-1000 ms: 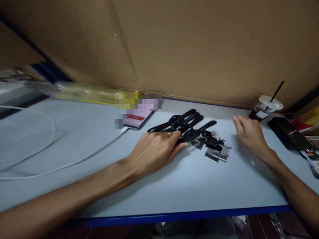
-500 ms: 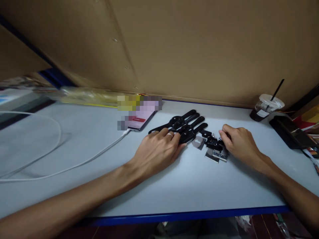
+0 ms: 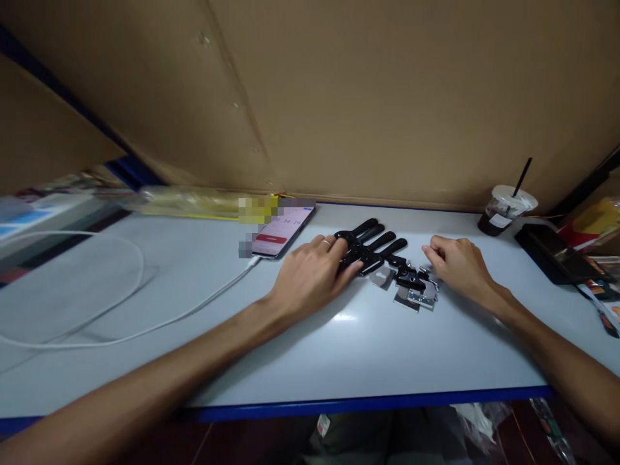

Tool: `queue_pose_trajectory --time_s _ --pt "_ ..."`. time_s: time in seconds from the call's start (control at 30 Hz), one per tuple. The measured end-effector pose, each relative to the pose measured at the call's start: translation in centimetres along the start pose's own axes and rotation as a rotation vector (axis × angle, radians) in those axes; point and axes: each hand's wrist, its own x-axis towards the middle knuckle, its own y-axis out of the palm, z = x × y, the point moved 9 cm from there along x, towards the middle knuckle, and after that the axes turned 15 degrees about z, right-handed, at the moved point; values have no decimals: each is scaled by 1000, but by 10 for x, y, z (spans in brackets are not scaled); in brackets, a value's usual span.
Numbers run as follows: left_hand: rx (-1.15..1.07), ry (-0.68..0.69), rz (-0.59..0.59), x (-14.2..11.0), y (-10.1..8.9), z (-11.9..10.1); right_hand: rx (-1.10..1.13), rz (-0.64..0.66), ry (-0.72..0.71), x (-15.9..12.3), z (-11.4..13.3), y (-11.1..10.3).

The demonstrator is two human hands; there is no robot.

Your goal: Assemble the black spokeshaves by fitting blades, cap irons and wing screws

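Several black-handled tools [image 3: 382,241] lie side by side on the desk, their handles fanned toward the wall. My left hand [image 3: 310,268] is closed over their near left part, fingers curled round them and thumb on the near side; a ring is on one finger. To the right of these tools is a small heap of black and silver metal parts [image 3: 411,279], with a flat grey metal plate [image 3: 382,276] beside it. My right hand [image 3: 458,261] rests just right of the heap in a loose fist, thumb against the curled fingers. Whatever it may hold is hidden.
A phone [image 3: 281,232] with a white charging cable [image 3: 194,310] lies to the left, by a yellow plastic-wrapped pack [image 3: 194,203]. At the right stand a lidded drink cup [image 3: 506,210] with a straw and a black tray-like object [image 3: 547,255]. A brown board wall [image 3: 368,103] closes the back.
My left hand has shifted its hold; the long black handle that stuck out to its left no longer shows there. My right hand sits slightly farther from the metal parts. The view has turned slightly.
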Motion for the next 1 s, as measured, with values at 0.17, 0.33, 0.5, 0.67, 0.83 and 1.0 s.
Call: queue_pose_trajectory --time_s 0.17,0.33,0.5,0.67,0.83,1.0 --pt "-61 -113 -35 17 -5 46 21 -55 37 13 -22 -3" --pt "-118 -76 64 33 14 63 20 -82 68 20 -38 -7" --pt "-172 -47 162 44 31 66 22 -45 94 27 -49 -3" --pt "-218 -27 210 54 42 74 39 -21 109 33 -57 2" --pt "-248 -30 215 59 48 77 50 -11 95 36 -60 5" --pt "-258 -50 191 59 47 80 56 5 65 37 -59 7"
